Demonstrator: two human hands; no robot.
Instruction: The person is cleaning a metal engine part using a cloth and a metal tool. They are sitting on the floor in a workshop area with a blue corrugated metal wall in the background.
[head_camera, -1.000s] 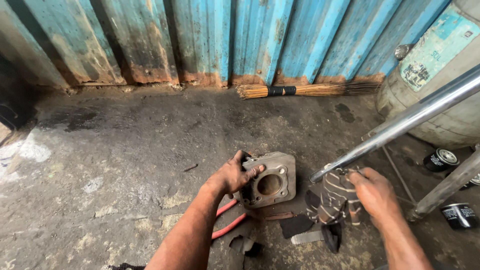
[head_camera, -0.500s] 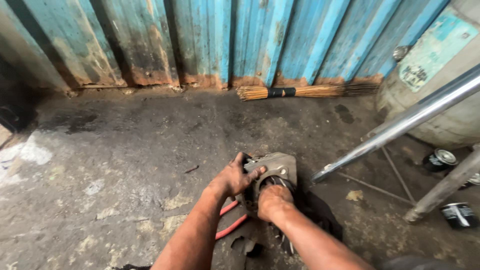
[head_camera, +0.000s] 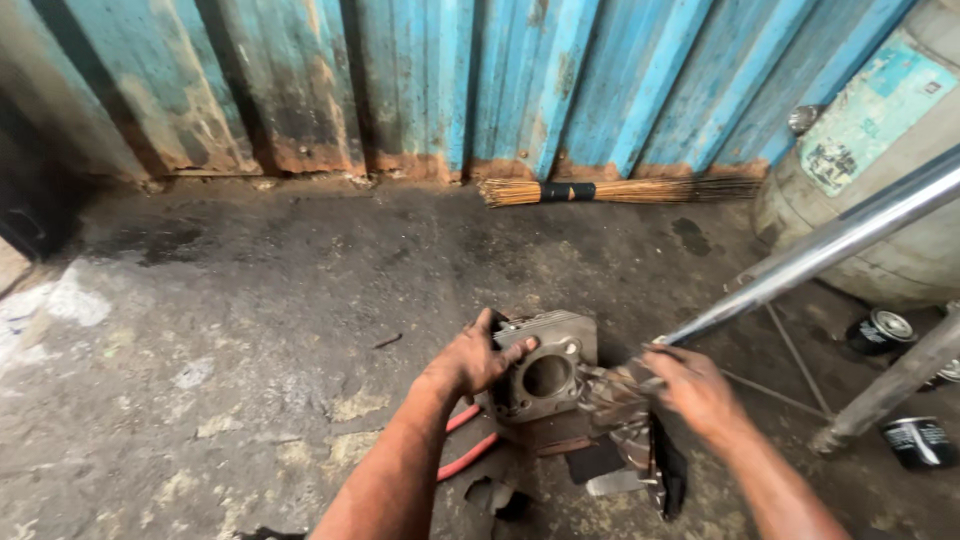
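Listing items left to right, each placed against the metal cylinder block (head_camera: 545, 375) that sits on the stained concrete floor (head_camera: 250, 300) at lower centre.

1. Pale paint patch (head_camera: 60, 300): far left of the block, on the floor.
2. Left hand (head_camera: 475, 360): on the block's left side, fingers clenched over its top left edge with one fingertip lying on the flat face. It steadies the block, which is tipped so that the round bore faces up toward the camera and the bore's axis points roughly at the viewer.
3. Red-handled tool (head_camera: 460, 450): just below-left of the block, partly hidden under the left forearm.
4. Dark scraps (head_camera: 495, 495): below the block, flat on the floor.
5. Stick broom (head_camera: 620, 190): well beyond the block, lying along the foot of the blue corrugated wall (head_camera: 500, 80).
6. Striped rag (head_camera: 620, 405): touching the block's right edge, bunched and trailing downward.
7. Right hand (head_camera: 690, 385): just right of the block, fingers closed on the rag's upper end. The bore opening lies to the left of these fingers; this hand is apart from the block, the left hand is on it.
8. Chrome tube (head_camera: 820, 250): right of the block, slanting up to the frame edge.
9. Grey drum (head_camera: 880, 150): far right, behind the tube.
10. Small black canisters (head_camera: 885, 330): right of the block, near the drum's base.
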